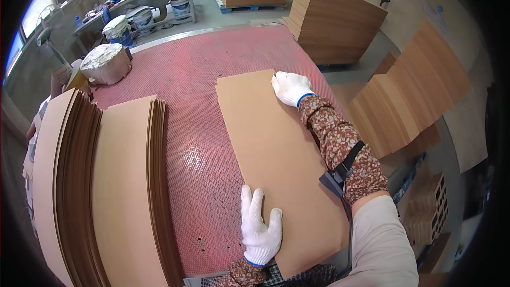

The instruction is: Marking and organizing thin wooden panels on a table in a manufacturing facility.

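A long brown cardboard sheet (pixel 276 159) lies lengthwise before me on the red, mesh-textured tabletop (pixel 199 151). Both my hands wear white knitted gloves with blue cuffs. My right hand (pixel 291 88) is closed at the sheet's far right corner, its fingertips curled out of sight around the edge. Near the sheet's close left edge rests my left hand (pixel 260 229), fingers stretched and thumb apart over the cardboard. Whether more sheets lie under this one I cannot tell.
Two stacks of similar sheets, a left stack (pixel 77 180) and an inner stack (pixel 125 180), stand to my left. Behind them sits a wrapped round bundle (pixel 107 64). Tall board piles (pixel 340 21) and a leaning stack (pixel 409 93) stand beyond the table's right side.
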`<state>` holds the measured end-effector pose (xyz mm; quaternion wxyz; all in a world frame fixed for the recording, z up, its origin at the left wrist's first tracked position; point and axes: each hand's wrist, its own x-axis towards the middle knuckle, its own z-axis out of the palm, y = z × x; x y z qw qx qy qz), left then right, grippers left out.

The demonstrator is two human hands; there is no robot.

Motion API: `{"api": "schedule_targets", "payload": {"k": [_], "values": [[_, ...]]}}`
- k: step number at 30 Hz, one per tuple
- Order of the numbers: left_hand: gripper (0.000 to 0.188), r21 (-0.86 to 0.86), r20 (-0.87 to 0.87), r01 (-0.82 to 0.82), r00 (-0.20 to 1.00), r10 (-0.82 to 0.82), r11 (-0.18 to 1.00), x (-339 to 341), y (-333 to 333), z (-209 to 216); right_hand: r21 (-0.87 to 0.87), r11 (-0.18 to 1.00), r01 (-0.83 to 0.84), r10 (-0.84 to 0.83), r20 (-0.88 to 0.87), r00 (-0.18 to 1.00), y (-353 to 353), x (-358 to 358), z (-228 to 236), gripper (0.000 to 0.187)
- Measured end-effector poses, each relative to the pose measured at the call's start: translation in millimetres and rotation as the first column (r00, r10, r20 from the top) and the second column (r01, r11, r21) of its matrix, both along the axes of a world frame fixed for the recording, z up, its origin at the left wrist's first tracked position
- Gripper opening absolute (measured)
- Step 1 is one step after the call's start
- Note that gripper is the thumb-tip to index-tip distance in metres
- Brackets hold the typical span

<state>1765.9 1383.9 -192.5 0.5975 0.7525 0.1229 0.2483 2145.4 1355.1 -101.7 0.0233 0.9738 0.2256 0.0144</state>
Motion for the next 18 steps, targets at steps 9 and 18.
{"api": "schedule_targets", "payload": {"k": [9, 18], "values": [[0.065, 0.01, 0.016, -0.016, 1.0, 0.016, 1.0, -2.1, -7.6, 11.9, -0.008, 0.999, 0.036, -0.037, -0.036, 0.999, 19.9, 34.6, 13.3, 0.045], [0.067, -0.039, 0.016, -0.01, 1.0, 0.011, 0.999, 3.5, -1.2, 5.4, -0.02, 0.999, 0.044, -0.044, -0.012, 0.999, 3.7, -15.5, 22.3, 0.051]]}}
